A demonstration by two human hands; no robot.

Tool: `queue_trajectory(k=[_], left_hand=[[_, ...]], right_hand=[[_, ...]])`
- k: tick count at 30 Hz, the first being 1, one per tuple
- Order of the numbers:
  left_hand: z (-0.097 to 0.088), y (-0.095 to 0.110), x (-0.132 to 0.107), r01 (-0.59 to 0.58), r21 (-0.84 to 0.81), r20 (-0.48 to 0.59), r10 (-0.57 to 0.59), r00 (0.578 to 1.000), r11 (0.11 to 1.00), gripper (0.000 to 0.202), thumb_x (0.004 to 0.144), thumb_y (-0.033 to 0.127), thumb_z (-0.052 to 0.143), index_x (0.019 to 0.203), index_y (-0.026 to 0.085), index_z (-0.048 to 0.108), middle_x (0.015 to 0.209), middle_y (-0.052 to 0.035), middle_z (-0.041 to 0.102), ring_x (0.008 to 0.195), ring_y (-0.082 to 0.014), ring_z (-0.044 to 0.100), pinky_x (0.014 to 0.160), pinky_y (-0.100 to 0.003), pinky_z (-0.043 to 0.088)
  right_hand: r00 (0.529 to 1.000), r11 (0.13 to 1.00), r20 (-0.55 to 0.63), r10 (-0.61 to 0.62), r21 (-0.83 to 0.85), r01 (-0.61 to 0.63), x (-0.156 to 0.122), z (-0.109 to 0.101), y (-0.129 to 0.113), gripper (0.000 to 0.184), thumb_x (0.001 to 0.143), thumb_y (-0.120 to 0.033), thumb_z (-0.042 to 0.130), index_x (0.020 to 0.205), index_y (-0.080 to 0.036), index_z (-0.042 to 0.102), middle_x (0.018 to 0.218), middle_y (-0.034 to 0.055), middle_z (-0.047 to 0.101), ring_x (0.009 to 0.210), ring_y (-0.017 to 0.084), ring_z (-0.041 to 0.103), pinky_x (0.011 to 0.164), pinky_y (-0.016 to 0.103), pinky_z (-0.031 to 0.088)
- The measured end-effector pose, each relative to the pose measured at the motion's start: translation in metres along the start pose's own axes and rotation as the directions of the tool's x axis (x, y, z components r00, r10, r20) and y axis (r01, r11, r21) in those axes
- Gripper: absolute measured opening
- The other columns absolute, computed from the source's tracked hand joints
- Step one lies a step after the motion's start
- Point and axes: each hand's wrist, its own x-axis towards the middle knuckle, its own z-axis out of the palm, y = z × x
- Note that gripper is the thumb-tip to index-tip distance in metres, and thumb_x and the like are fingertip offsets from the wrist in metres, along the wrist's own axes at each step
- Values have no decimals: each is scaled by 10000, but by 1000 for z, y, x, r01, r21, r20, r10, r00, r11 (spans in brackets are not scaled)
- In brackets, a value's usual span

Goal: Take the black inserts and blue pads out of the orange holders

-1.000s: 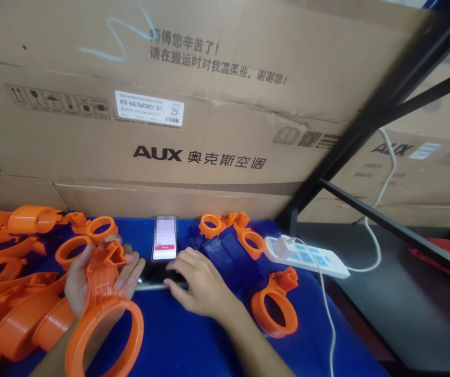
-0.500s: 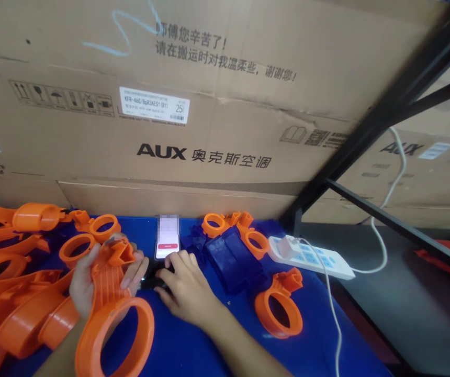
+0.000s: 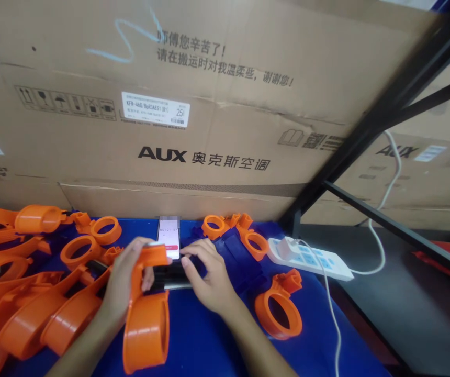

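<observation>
An orange plastic tape dispenser (image 3: 146, 327) is held upright in my left hand (image 3: 121, 277), its ring hanging downward and seen edge-on. A greyish strip lies along the top of its head, by my left fingers. My right hand (image 3: 211, 277) is just right of the dispenser, its thumb and index finger close together in a pinch; what is between them is too small to make out. Below these fingertips lies a dark object with a shiny edge (image 3: 176, 284), partly hidden. Behind both hands a phone (image 3: 169, 238) with a timer on its screen leans upright.
Several more orange dispensers (image 3: 38, 219) are heaped at the left. Dark blue pieces (image 3: 233, 256) and a few orange dispensers lie right of the phone. One single dispenser (image 3: 278, 311) sits near a white power strip (image 3: 315, 259). Large cardboard boxes (image 3: 217, 125) stand behind the blue surface.
My left hand has moved right and turned the dispenser, so its ring now shows edge-on. My right hand has shifted slightly right, its thumb and index finger now close together.
</observation>
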Motion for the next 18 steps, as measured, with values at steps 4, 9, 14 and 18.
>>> queue_trajectory(k=[4,9,14,18], left_hand=[[10,-25,-3,127,185,-1,-130,992,974,466,962,640,529,1087,210,660,419,57,506,328,-98,374,380,-206,304],[10,-34,-9,124,342,48,-149,988,932,419,929,622,604,1099,242,644,477,86,451,363,-84,367,383,-191,263],[10,-28,-8,127,332,74,-160,984,935,338,905,554,672,1068,260,633,514,94,424,399,-73,337,404,-181,252],[5,-19,-2,101,298,48,-120,992,949,270,908,504,694,974,248,637,490,106,381,385,-61,326,405,-169,264]], right_hand=[[998,982,47,-38,189,28,3,-9,-2,254,982,-315,641,1221,-232,669,964,55,699,925,225,646,856,385,517],[997,972,65,52,225,-66,3,2,-9,110,978,-311,649,1011,-226,711,934,47,698,880,204,649,792,340,520],[989,943,4,150,299,-144,4,3,-21,121,955,-289,678,860,-219,706,873,27,663,832,184,617,744,309,494],[978,930,-17,206,314,-190,6,-6,-21,118,919,-301,723,836,-219,706,855,21,665,806,184,602,739,316,477]])
